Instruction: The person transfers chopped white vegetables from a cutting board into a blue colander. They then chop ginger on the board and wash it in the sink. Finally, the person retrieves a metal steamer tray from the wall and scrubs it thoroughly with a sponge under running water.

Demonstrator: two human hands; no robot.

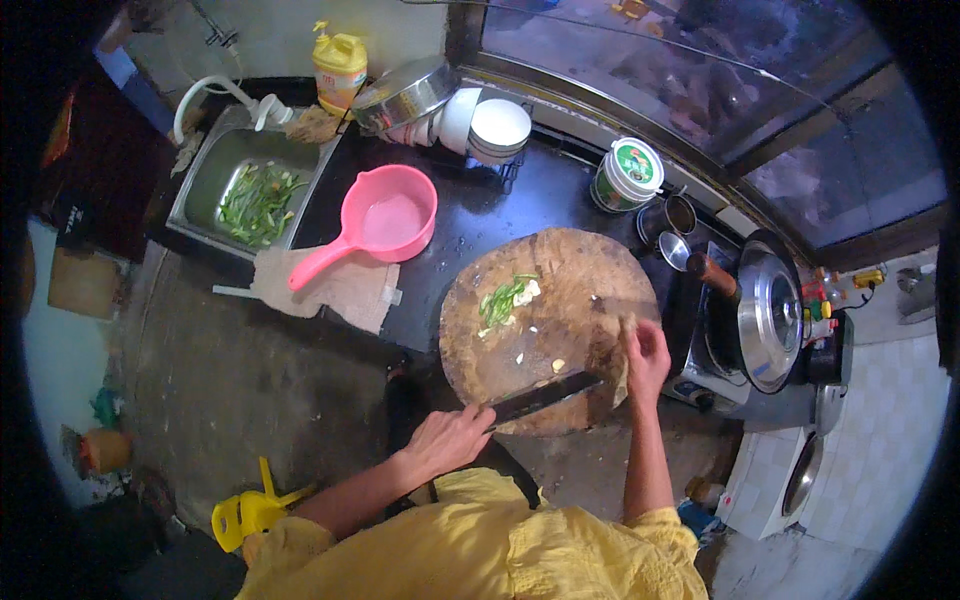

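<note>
Before me lies a thick round wooden chopping board (570,262). My left hand (450,439) grips one end of a dark-bladed knife (544,399), which lies across the board's near edge. At the board's right side, my right hand (645,358) pinches a limp tan piece (620,375); whether it is cloth or something else I cannot tell. Sliced green vegetable (501,304), perhaps pepper, sits in a small heap on the left of the board, beside chopped white pieces (527,292) like garlic. A yellowish slice (558,365) and a few white bits lie nearer the knife.
A pink dipper (397,214) rests partly on a tan cloth (360,300). Left of it, a steel sink (196,187) holds cut greens (259,202). White bowls (501,124) and a lidded tub (628,176) stand behind. A lidded pan (769,319) sits on the stove, its handle toward the board.
</note>
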